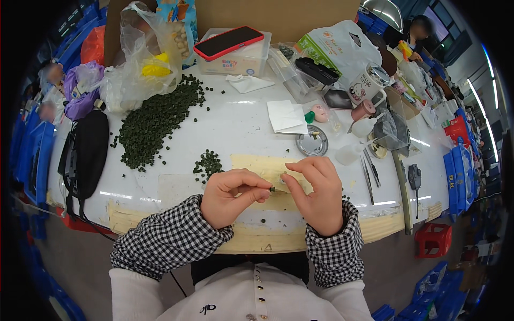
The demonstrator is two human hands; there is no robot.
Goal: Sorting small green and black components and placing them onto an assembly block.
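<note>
My left hand [231,197] is over the near middle of the table, thumb and forefinger pinched on a small dark green pellet-like piece [272,189]. Just to its right, my right hand [322,197] has its thumb and forefinger a little apart. Something pale shows near that thumb tip, too small to make out. Under both hands lies a pale yellow sheet [247,162] on the white table. A small heap of the same dark green pieces [208,163] sits beyond my left hand, and a large pile [155,120] spreads farther left.
A phone in a red case [229,43] rests on a clear plastic box. Tweezers [367,179], a round metal lid [311,142] and squeeze bottles [349,153] are to the right. A black pouch [90,155] lies at the left edge, near plastic bags [139,75]. A white mug [368,85] stands behind.
</note>
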